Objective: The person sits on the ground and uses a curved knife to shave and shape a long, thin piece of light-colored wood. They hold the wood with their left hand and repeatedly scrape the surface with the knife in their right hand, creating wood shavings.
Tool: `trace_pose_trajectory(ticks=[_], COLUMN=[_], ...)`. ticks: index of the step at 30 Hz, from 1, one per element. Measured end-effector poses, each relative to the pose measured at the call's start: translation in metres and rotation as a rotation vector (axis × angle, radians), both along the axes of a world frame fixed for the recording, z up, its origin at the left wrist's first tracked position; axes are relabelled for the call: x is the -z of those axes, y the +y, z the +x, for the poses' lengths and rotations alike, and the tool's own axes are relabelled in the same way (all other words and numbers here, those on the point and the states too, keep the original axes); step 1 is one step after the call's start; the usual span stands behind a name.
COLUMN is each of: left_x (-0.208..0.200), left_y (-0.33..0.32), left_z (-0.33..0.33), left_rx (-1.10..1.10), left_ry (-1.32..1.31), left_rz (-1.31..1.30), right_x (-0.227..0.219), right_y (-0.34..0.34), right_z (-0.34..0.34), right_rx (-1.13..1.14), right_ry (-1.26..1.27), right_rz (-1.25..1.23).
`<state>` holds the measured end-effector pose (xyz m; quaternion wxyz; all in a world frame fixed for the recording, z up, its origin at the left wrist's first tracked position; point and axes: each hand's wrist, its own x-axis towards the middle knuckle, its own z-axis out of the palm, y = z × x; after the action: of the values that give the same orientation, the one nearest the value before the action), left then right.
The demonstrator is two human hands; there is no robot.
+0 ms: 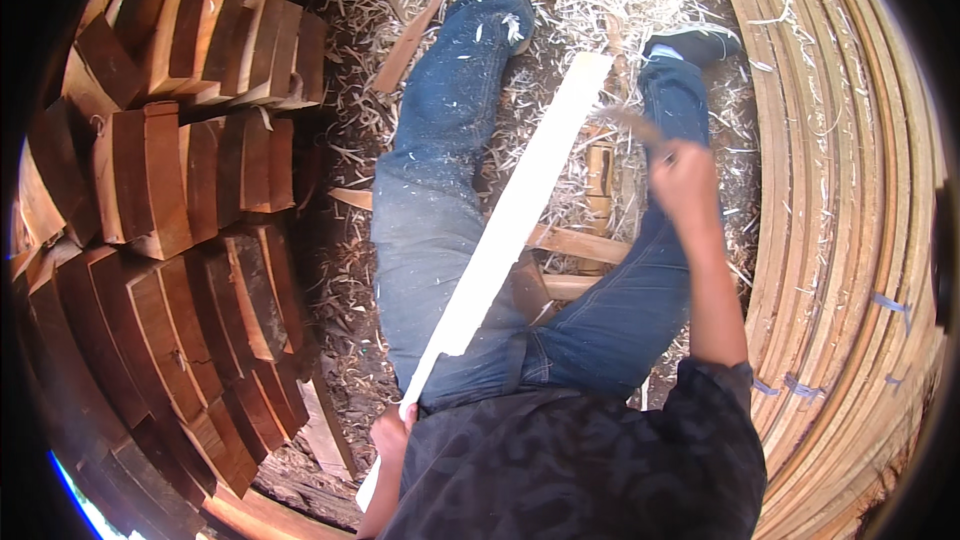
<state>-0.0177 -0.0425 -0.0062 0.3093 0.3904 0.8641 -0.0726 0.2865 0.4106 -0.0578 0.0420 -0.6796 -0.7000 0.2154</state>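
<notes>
At far left I noted stacked red-brown timber blocks (pixel 195 180). The left hand (pixel 392 430) grasped the narrow end of a long, pale, paddle-shaped wooden piece (pixel 520 205), slanted across the blue-jeaned left thigh (pixel 425 250). The right hand (pixel 686 185) was clenched on a blurred, brownish, curved hand tool (pixel 628 124) near the broad end. Shaping appeared underway; the next stroke called, in my judgement, for steady support and careful aim.

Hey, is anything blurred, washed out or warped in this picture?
Head view: long pale wood washed out to near white; head view: tool in the right hand looks smeared; head view: planks at right curve with the fisheye rim.
</notes>
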Motion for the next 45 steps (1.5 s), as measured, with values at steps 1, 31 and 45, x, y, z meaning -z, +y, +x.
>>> trace_pose_trajectory(ticks=[1,31,45], left_x=[-0.001,-0.015,-0.004], left_y=[0.003,0.03,0.023], left_z=[0.0,0.011,0.014], left_rx=[-0.026,-0.147,-0.124], left_ry=[-0.016,-0.09,-0.058], left_rz=[0.009,-0.025,0.094], right_x=[-0.005,0.045,0.045], right_y=[-0.022,0.042,0.046], right_z=[-0.01,-0.015,-0.006], right_rx=[-0.145,0.32,0.186], right_ry=[0.007,-0.072,-0.172], right_rz=[0.007,-0.021,0.029])
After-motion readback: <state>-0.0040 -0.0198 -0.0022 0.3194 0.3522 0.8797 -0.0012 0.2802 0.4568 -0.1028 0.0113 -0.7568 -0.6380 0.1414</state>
